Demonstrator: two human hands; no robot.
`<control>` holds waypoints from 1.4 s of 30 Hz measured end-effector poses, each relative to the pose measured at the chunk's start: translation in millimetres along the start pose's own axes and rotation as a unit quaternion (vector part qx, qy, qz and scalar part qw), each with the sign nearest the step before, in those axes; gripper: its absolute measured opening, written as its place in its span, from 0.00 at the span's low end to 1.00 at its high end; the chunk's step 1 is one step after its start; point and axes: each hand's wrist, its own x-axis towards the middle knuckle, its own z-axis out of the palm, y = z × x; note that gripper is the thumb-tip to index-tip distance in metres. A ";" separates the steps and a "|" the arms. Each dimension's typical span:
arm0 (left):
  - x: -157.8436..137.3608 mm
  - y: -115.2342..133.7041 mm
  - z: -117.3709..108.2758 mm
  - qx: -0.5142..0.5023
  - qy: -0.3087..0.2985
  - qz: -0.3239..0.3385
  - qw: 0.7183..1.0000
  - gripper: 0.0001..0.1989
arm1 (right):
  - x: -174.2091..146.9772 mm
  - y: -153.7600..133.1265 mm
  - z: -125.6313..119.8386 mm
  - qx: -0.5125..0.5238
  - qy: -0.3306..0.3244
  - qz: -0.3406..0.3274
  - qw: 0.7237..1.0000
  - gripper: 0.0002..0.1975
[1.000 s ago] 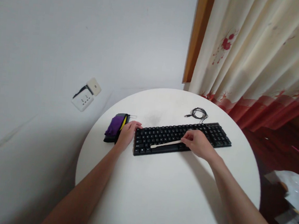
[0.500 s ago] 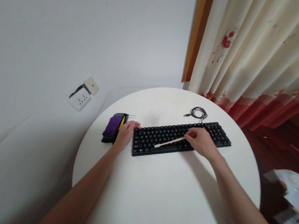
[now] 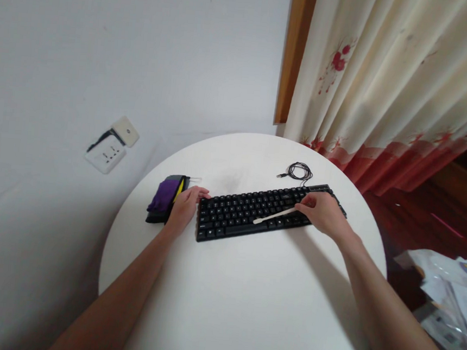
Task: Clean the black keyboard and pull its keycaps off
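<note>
A black keyboard [image 3: 240, 215] lies on a round white table [image 3: 248, 285], slightly tilted in my view. At its left end is my left hand [image 3: 188, 203], fingers stretched out and touching or very near its upper left corner; the thumb is hidden. My right hand [image 3: 322, 213] is closed in a pinch over the right part of the keyboard, covering some keys. Between its fingertips is a long white cotton swab [image 3: 277, 216], pointing left. The swab's rounded tip is at the lower rows of keys, just above the space bar.
Left of my left hand lies a purple cloth [image 3: 163, 194] on a dark pouch with a yellow strip. A coiled USB cable [image 3: 301, 171] sits behind the keyboard. Beyond the table are a wall socket [image 3: 106, 154], a curtain [image 3: 371, 94] and plastic bags [image 3: 445, 275] at the right.
The swab's tip has moved right along the keys and slightly away from me, with my right hand. My left hand stays at the keyboard's left end. The whole view has shifted a little.
</note>
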 end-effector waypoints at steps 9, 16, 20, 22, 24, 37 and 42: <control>-0.5 2.9 -0.4 0.010 -0.001 -0.009 1.000 0.20 | 2.1 64.8 -41.9 -0.055 0.058 0.041 0.996 0.11; 1.0 1.6 -1.3 0.006 -0.004 -0.008 1.000 0.21 | -0.5 45.3 -34.0 -0.035 0.055 0.007 0.998 0.10; 1.0 1.7 -1.7 -0.004 -0.004 -0.010 1.000 0.21 | 2.4 37.8 -33.2 -0.040 0.034 -0.008 0.999 0.10; 1.3 1.9 -1.9 -0.004 -0.003 -0.011 1.000 0.21 | 4.9 46.7 -40.1 -0.046 0.030 -0.004 0.998 0.11; 1.8 2.1 -2.0 0.000 -0.004 -0.011 1.000 0.21 | 7.2 62.1 -50.9 -0.052 0.027 0.004 0.998 0.11; 2.5 3.6 -2.3 0.014 -0.001 -0.010 1.000 0.22 | 23.2 151.5 -105.3 -0.093 0.019 0.051 0.994 0.14; 2.2 6.3 -2.3 0.018 0.004 -0.012 1.000 0.22 | 27.8 144.5 -102.3 -0.068 0.008 0.043 0.997 0.14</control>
